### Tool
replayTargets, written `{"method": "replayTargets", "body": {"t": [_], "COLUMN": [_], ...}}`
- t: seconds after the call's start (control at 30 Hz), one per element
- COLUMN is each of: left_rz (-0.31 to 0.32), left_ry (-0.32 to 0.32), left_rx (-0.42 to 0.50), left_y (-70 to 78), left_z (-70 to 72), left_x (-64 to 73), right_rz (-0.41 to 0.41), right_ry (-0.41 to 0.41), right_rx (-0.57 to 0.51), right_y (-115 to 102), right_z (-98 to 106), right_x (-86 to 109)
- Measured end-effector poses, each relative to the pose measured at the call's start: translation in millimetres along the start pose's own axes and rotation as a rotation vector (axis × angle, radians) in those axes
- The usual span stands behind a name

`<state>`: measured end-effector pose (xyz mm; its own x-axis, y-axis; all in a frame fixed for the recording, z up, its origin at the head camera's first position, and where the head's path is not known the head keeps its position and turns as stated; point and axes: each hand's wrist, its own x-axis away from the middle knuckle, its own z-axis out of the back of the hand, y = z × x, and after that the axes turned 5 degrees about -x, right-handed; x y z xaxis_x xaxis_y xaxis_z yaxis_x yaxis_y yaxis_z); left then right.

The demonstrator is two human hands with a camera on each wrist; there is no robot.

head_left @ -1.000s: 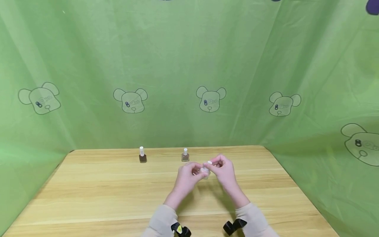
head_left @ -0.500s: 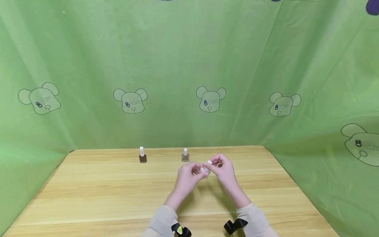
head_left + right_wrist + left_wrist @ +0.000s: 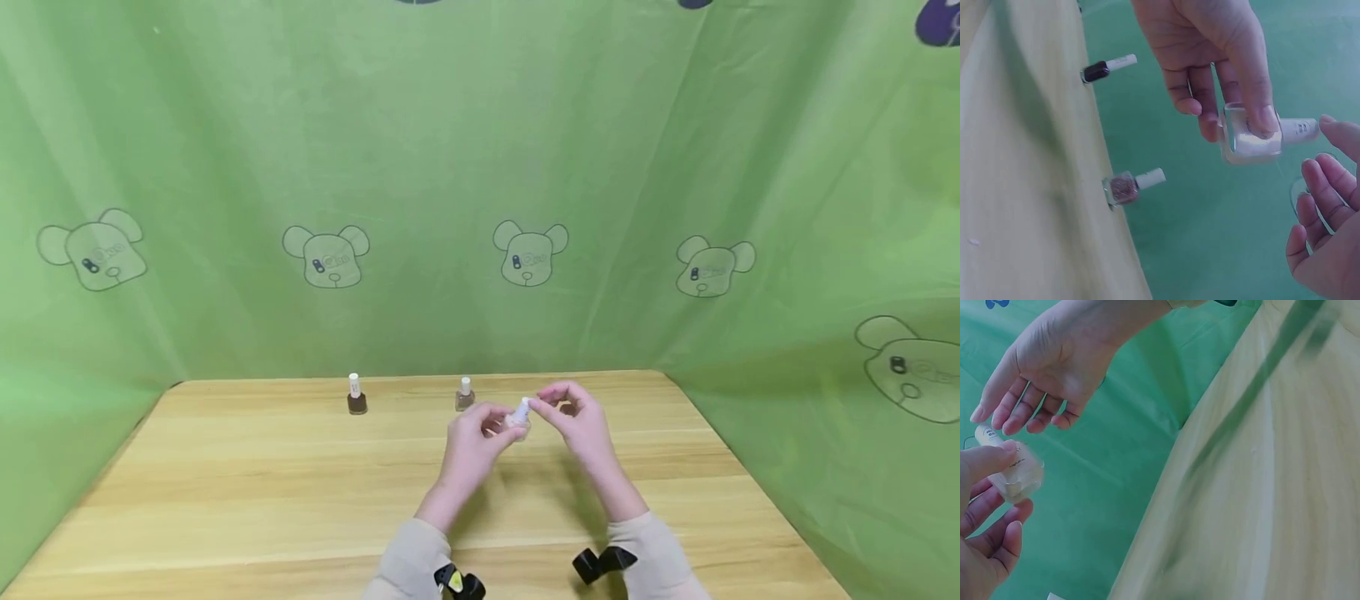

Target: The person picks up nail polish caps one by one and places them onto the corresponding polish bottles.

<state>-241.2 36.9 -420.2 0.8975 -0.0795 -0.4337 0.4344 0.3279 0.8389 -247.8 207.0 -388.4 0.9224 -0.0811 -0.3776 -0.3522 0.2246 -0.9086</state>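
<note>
My left hand (image 3: 472, 442) pinches a bottle of pale, milky nail polish (image 3: 1250, 134) between thumb and fingers, above the table. The bottle's tall white cap (image 3: 1299, 129) is seated on its neck. In the head view the bottle leans with its cap up and to the right. My right hand (image 3: 581, 425) is just right of the cap, one fingertip right at the cap's end. Its other fingers are loosely bent and hold nothing, as the left wrist view also shows.
Near the table's back edge stand a dark nail polish bottle (image 3: 357, 404) and, right of it, a brownish-mauve one (image 3: 465, 401), both white-capped. The wooden table (image 3: 262, 500) meets a green curtain (image 3: 420, 317) with bear faces behind and at both sides.
My right fingers, which pinched the white cap, have loosened and shifted slightly right. The bottle in my left hand has come up a little, its cap now plainly visible. The head view has shifted slightly.
</note>
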Motion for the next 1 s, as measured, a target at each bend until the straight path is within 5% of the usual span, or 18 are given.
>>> {"method": "replayTargets", "body": {"t": [0.47, 1.0], "left_rz": [0.003, 0.057], "left_ry": [0.036, 0.008], "left_rx": [0.096, 0.124], "left_y": [3.9, -6.7], "left_z": [-22.3, -64.1], "left_x": [-16.2, -57.3], "right_rz": [0.001, -0.065], "right_ry": [0.174, 0.333], "right_rx": [-0.14, -0.472], "right_y": [-9, 12], "right_z": [38, 94], "right_x": [-11.9, -29.4]}}
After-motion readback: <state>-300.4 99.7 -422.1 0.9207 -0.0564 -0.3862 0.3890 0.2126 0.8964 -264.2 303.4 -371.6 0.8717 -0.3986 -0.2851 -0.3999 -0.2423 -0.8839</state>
